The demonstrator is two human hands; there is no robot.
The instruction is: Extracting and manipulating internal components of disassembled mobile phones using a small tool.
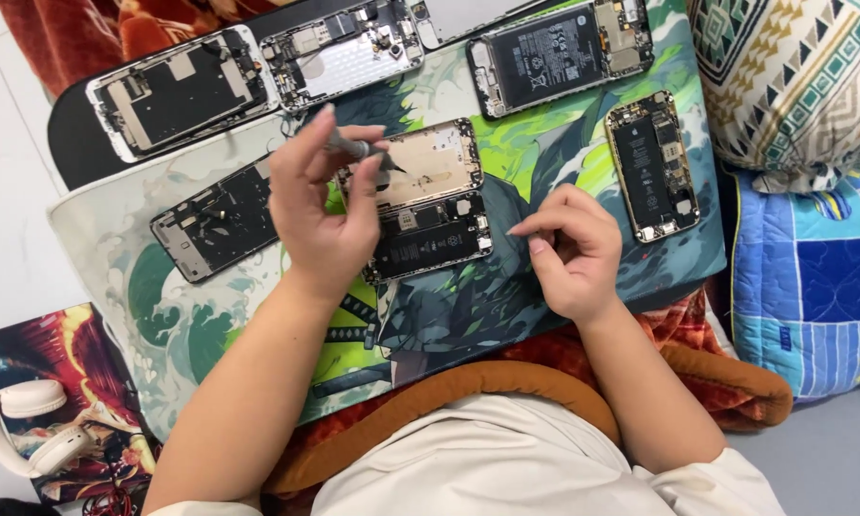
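Note:
My left hand (320, 205) is raised over the printed green mat (506, 143) and grips a small grey screwdriver (358, 150) whose tip points at a gold phone shell (430, 162). Below that shell lies an opened phone (430, 239) with its black battery showing. My right hand (568, 248) rests on the mat just right of that phone, fingers curled with thumb and forefinger pinched together; I cannot tell whether anything is between them.
Several more opened phones lie around: one at the left (215, 220), one at the right (651, 164), three along the top (177, 91) (344, 53) (559, 53). A patterned cushion (793, 86), blue quilt (812, 277) and white headphones (33, 430) border the mat.

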